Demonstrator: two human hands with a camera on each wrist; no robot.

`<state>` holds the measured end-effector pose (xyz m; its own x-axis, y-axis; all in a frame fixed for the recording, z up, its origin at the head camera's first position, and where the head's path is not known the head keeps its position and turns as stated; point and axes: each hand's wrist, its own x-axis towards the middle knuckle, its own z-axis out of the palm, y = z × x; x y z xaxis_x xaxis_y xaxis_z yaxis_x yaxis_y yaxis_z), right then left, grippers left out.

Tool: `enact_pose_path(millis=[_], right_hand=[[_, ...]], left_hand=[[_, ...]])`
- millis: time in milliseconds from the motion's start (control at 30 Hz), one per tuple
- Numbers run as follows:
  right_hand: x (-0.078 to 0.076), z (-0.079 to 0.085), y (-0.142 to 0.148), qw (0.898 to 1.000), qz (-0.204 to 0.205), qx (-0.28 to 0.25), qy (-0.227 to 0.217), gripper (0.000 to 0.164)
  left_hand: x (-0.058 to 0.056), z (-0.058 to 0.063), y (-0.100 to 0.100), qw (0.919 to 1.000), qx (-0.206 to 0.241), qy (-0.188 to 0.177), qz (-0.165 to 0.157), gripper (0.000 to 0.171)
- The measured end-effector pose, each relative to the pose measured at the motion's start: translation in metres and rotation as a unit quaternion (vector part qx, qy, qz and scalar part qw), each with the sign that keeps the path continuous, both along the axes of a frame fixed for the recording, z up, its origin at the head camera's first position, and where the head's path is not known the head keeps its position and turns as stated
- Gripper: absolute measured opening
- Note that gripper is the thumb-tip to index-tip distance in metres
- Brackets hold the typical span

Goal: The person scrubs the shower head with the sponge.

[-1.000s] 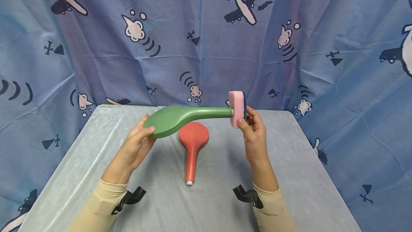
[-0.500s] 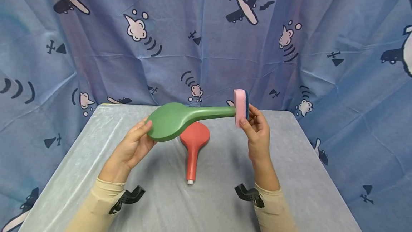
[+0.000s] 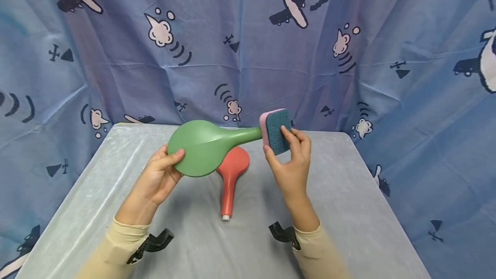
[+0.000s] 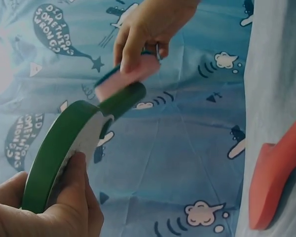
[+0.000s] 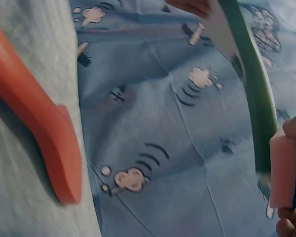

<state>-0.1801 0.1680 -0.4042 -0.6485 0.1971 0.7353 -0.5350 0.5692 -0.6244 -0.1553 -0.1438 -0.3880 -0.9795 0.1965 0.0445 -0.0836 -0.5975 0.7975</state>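
A green hand shower head [image 3: 199, 147] is held up above the table, its broad back toward the head camera. My left hand [image 3: 155, 178] grips the rim of its round head, thumb on top. In the left wrist view the pale face of the shower head shows under my fingers. My right hand [image 3: 293, 165] pinches a pink sponge [image 5: 283, 170] with a dark blue-green scouring pad [image 3: 279, 131]. The pink side lies against the handle near its end and seems to touch it. A red shower head [image 3: 234, 162] lies on the table below, partly hidden by the green one.
The table wears a pale grey cloth [image 3: 348, 210]. Blue curtains [image 3: 209, 42] printed with planes and clouds hang behind it and at both sides. Black wrist mounts [image 3: 152, 244] sit on both sleeves.
My right hand has moved left and turned the sponge, so its scouring pad now faces the head camera. The green shower head has shifted slightly left and tilted, showing more of its round back.
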Motion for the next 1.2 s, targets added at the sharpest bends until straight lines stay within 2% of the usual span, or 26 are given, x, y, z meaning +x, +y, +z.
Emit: enact_pose_path(millis=[100, 300, 400, 500, 667, 767, 900, 1000, 1100, 1200], right_hand=[[0.004, -0.004, -0.014, 0.999, 0.013, 0.04, 0.013, 0.061], [0.01, -0.009, -0.036, 0.991, 0.051, 0.102, 0.068, 0.066], [0.009, -0.009, -0.037, 0.987, 0.05, 0.13, 0.078, 0.066], [0.005, -0.006, -0.028, 0.99, 0.019, 0.121, 0.069, 0.064], [-0.001, -0.005, -0.01, 0.997, -0.028, 0.062, 0.042, 0.064], [0.002, -0.009, -0.016, 0.997, -0.013, 0.063, 0.047, 0.065], [0.012, -0.013, -0.038, 0.991, 0.026, 0.11, 0.076, 0.066], [0.014, -0.011, -0.04, 0.987, 0.039, 0.132, 0.088, 0.065], [0.007, -0.007, -0.026, 0.991, 0.021, 0.108, 0.078, 0.063], [0.001, -0.003, -0.011, 0.997, -0.007, 0.058, 0.056, 0.061]], left_hand=[[0.0, 0.0, 0.002, 1.0, -0.003, -0.004, -0.001, 0.022], [-0.002, -0.003, 0.005, 0.9995, 0.021, -0.024, 0.004, 0.024], [-0.003, -0.005, 0.007, 0.9988, 0.039, -0.028, -0.001, 0.031], [-0.004, -0.006, 0.008, 0.9982, 0.053, -0.027, -0.009, 0.036], [-0.003, -0.008, 0.01, 0.9977, 0.061, -0.017, -0.022, 0.032], [-0.002, -0.008, 0.012, 0.998, 0.056, -0.017, -0.023, 0.03], [-0.002, -0.009, 0.014, 0.9989, 0.037, -0.023, -0.013, 0.028], [-0.002, -0.01, 0.015, 0.9992, 0.03, -0.025, -0.01, 0.03], [-0.001, -0.01, 0.015, 0.9996, 0.019, -0.017, -0.016, 0.033], [0.0, -0.009, 0.014, 0.9996, 0.001, 0.005, -0.027, 0.038]])
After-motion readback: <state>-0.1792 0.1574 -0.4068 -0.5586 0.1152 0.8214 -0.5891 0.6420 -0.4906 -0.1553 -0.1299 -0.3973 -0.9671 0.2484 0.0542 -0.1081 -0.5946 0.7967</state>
